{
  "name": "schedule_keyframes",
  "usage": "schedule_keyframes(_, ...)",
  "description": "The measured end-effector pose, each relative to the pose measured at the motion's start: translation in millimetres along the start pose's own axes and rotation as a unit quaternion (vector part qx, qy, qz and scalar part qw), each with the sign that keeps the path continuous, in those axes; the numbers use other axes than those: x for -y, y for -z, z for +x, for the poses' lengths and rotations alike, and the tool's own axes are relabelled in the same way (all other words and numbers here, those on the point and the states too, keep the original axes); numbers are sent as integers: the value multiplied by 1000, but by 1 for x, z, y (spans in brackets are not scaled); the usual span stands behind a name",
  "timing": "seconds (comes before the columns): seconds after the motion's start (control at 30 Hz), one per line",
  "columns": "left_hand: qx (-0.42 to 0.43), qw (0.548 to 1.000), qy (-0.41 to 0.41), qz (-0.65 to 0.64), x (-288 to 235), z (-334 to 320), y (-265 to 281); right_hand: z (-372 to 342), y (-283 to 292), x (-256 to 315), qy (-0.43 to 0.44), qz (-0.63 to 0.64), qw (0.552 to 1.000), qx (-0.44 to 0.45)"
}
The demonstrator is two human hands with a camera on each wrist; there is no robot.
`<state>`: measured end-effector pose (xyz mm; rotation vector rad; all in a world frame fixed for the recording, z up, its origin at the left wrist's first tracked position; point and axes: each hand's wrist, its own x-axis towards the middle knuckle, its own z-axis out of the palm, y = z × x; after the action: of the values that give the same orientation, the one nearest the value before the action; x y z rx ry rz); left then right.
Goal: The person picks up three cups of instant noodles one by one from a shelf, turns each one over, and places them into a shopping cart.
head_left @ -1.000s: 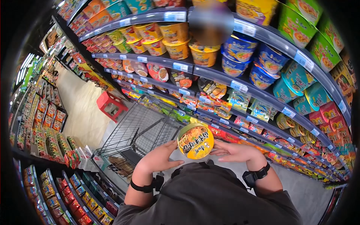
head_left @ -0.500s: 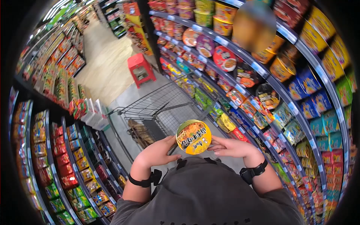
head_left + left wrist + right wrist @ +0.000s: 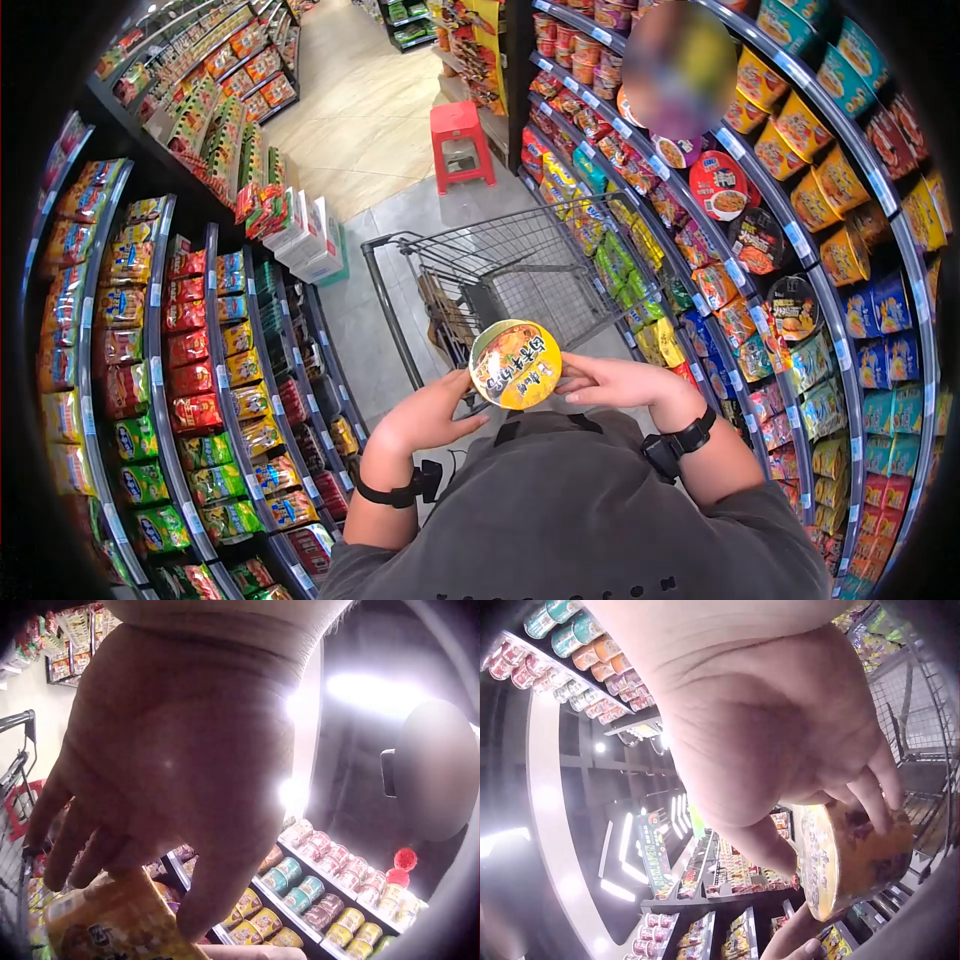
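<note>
A yellow instant noodle bowl [image 3: 516,365] with a picture of noodles and dark lettering on its lid is held in front of the body, lid facing up toward the head camera. My left hand [image 3: 425,415] grips its left side, fingers along the wall and thumb nearer the body. From the opposite side my right hand [image 3: 625,385] holds it too. The right wrist view shows the bowl [image 3: 855,862] between the thumb and fingers of the right hand [image 3: 780,735]. In the left wrist view, the left hand's thumb and fingers flank the bowl [image 3: 112,922].
Just beyond the bowl stands a wire shopping cart [image 3: 510,250] with a brown item [image 3: 440,300] in it. A red stool [image 3: 457,120] is farther up the aisle. Shelves of packets [image 3: 200,410] line the left side; noodle bowls [image 3: 718,185] and packets fill shelves on the right.
The head view has swung left, so the cart and stool appear farther right and more of the left shelves shows. Both hands keep hold of the noodle bowl.
</note>
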<state>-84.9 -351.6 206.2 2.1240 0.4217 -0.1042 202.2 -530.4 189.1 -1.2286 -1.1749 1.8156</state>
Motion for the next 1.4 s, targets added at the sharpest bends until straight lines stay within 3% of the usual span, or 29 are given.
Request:
schedule_keyframes(0.37,8,1000,3,-8,24,22,-7,12,25,-13,-19,28,999,3)
schedule_keyframes(0.63,20,999,49,5,18,59,15,34,82,-6,-17,15,999,31)
schedule_keyframes(0.77,-4,997,53,-62,19,90,25,53,115,5,-49,-4,999,15)
schedule_keyframes(0.87,-34,991,62,-111,42,123,13,70,141,-11,-18,79,997,1)
schedule_keyframes(0.93,-100,966,113,-209,64,148,-1,80,158,-33,-28,140,990,-21)
schedule_keyframes(1.07,-123,931,200,-279,104,204,-32,92,188,-69,-112,203,971,-64)
schedule_keyframes(1.13,-108,914,227,-318,131,231,-56,102,197,-105,-147,278,940,-130)
schedule_keyframes(1.2,-101,855,274,-429,165,256,-89,112,205,-138,-169,300,928,-141)
schedule_keyframes(1.33,-54,841,368,-392,227,284,-152,136,213,-201,-260,310,896,-184)
schedule_keyframes(1.4,-58,787,446,-422,235,291,-175,150,215,-222,-289,331,872,-214)
